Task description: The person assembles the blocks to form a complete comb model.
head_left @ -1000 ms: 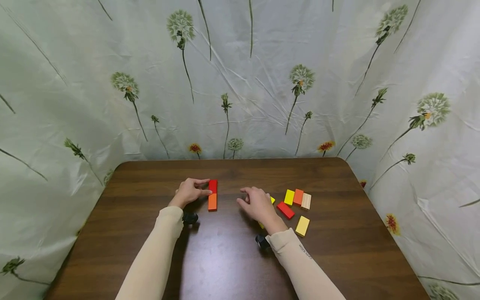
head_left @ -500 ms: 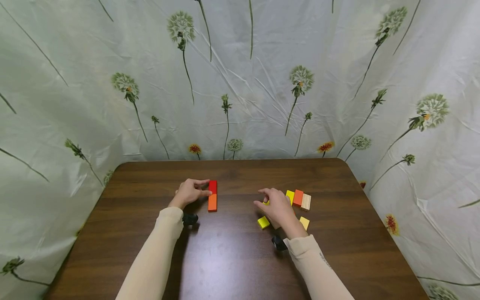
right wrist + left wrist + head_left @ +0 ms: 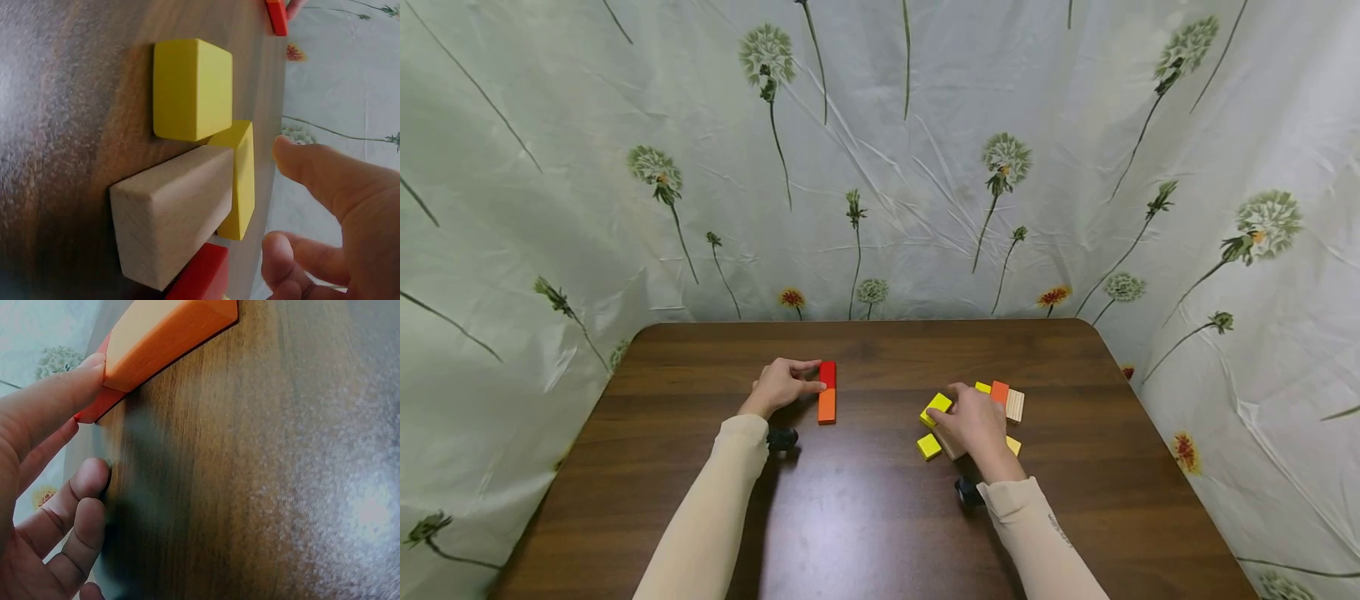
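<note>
A red block (image 3: 827,372) and an orange block (image 3: 827,408) lie end to end in a line on the table. My left hand (image 3: 777,387) is at their left side, its thumb right at the joint and its index fingertip by the red block's far corner. Over the loose blocks hovers my right hand (image 3: 979,417), thumb and fingers spread apart, holding nothing. Near its thumb is a yellow block (image 3: 242,187), with a plain wooden block (image 3: 178,206) and a second yellow block (image 3: 187,87) beside it. A red block (image 3: 203,272) shows partly behind the wooden one.
Beyond the right hand lie an orange block (image 3: 999,392), a striped wooden piece (image 3: 1015,407) and a partly covered yellow block (image 3: 982,387). A pale yellow block (image 3: 1014,446) peeks out by the wrist. A flowered curtain (image 3: 880,167) hangs behind the brown table (image 3: 850,525).
My right hand has moved right over the loose blocks, uncovering the yellow blocks and part of the wooden one. The left hand stays by the red and orange blocks.
</note>
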A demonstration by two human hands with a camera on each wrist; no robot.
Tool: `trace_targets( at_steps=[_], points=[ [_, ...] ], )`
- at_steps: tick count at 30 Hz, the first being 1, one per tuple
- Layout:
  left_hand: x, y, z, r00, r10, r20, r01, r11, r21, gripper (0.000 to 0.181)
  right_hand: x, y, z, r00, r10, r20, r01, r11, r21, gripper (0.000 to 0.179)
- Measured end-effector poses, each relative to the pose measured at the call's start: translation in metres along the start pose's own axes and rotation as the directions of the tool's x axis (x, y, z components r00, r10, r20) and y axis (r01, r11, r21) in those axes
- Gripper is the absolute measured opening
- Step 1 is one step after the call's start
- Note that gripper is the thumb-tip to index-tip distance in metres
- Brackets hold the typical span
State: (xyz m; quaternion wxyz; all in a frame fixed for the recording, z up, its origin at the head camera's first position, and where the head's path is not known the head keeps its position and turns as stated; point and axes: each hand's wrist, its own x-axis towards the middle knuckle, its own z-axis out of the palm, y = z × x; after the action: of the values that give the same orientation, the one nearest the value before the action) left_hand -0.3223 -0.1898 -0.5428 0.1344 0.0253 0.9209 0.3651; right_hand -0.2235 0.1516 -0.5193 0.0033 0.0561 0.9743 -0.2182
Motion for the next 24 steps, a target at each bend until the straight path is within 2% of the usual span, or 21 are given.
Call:
trace_targets(
  at_steps=[11, 24],
  points=[
    [0.000, 0.000, 0.001, 1.000, 0.002, -0.009, -0.001, 1.000, 0.007, 0.059, -0.003, -0.004, 0.007, 0.999, 0.030, 0.018, -0.028, 0.996, -0.083, 0.067],
    [-0.001, 0.002, 0.000, 1.000, 0.008, -0.008, -0.008, 1.000, 0.008, 0.059, -0.002, -0.011, 0.013, 0.999, 0.015, 0.051, -0.013, 0.999, -0.043, 0.061]
  ],
)
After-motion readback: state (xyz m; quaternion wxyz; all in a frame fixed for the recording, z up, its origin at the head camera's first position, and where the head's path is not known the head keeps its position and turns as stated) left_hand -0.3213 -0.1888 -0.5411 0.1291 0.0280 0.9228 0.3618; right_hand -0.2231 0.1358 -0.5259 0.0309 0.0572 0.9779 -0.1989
